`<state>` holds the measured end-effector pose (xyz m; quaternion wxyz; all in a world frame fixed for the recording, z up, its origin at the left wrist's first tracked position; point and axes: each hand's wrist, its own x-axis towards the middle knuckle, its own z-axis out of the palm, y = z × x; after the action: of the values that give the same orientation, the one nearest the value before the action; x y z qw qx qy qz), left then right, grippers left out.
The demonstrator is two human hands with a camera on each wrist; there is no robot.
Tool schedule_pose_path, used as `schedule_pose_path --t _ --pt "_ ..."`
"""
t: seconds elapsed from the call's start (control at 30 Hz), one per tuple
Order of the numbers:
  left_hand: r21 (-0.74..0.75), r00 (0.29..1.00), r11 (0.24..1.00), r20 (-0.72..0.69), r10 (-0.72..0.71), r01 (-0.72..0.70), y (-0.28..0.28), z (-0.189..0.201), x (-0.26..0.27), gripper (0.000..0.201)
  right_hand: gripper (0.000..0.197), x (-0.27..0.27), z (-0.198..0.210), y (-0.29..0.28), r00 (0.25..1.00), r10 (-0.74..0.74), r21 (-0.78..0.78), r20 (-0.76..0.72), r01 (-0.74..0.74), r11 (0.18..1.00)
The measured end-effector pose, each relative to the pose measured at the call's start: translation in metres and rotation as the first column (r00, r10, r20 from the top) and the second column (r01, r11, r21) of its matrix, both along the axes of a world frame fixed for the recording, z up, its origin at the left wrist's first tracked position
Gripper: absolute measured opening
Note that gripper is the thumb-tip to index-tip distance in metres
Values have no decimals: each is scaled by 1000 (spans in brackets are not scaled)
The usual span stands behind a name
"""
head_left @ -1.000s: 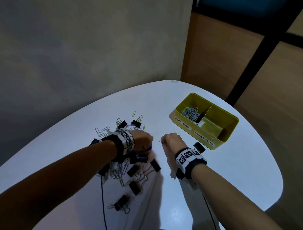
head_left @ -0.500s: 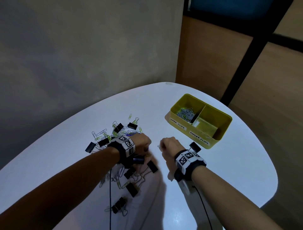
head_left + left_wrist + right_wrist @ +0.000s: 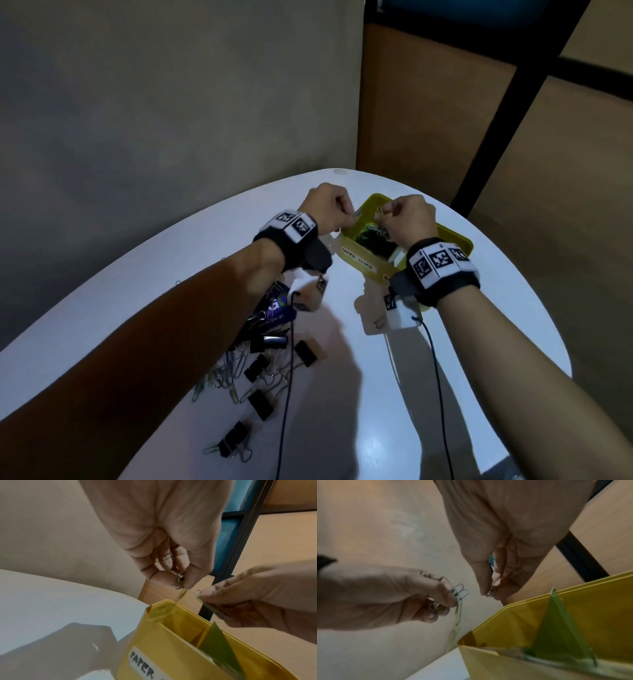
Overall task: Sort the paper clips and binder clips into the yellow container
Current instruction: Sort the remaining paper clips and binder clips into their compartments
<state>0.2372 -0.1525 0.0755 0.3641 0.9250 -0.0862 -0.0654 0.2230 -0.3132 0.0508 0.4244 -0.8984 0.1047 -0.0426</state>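
- A rounded white worktop [image 3: 342, 428] stands against a grey wall, with wood panelling and a dark post beyond its far right edge.
- The yellow container [image 3: 457, 238] sits near the far right edge; its near wall bears a label reading "PAPER CLIPS" [image 3: 356, 262], and a green divider [image 3: 556, 628] splits it.
- Left hand [image 3: 325, 205] hovers at the container's far left corner, fingers curled, pinching a bunch of paper clips [image 3: 458, 595]; a chain of them dangles down.
- Right hand [image 3: 407, 219] is over the paper-clip compartment, thumb and fingers pinching a small metal clip [image 3: 490, 592].
- Loose paper clips [image 3: 222, 373] and black binder clips [image 3: 257, 368] lie scattered at the worktop's near left, partly under the left forearm.
- More clips [image 3: 373, 234] lie inside the labelled compartment.
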Motion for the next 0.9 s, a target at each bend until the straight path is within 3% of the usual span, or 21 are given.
schedule_pose_path --t 0.2,0.33,0.47,0.6,0.7,0.77,0.83,0.9 --pt "75 998 996 -55 43 -39 -30 -16 17 22 35 6 -11 -3 995 23 -55 -95 -28 998" --pt "28 997 998 -65 50 -49 -20 -25 14 16 23 -5 -18 1 995 66 -60 -75 -71 996" --pt "-112 997 991 -17 73 -75 -1 -20 -1 8 18 -22 -16 13 995 98 -4 14 -98 995" --pt "-149 1000 989 -15 1 -4 37 -18 -40 10 15 -49 -12 33 963 238 24 128 -243 970" --pt "-28 997 996 -7 -82 81 82 -39 -88 14 13 -75 -20 52 885 464 28 24 -465 885" --pt "115 979 972 -36 -201 204 108 -58 -122 12 11 -92 -36 65 776 617 25 -131 -620 784" --pt "286 946 901 -105 -308 325 126 -75 -149 17 12 -109 -56 78 644 703 3 -302 -737 676" --pt "424 929 827 -130 -348 369 139 -88 -170 37 33 -126 -76 88 555 700 -81 -450 -806 587"
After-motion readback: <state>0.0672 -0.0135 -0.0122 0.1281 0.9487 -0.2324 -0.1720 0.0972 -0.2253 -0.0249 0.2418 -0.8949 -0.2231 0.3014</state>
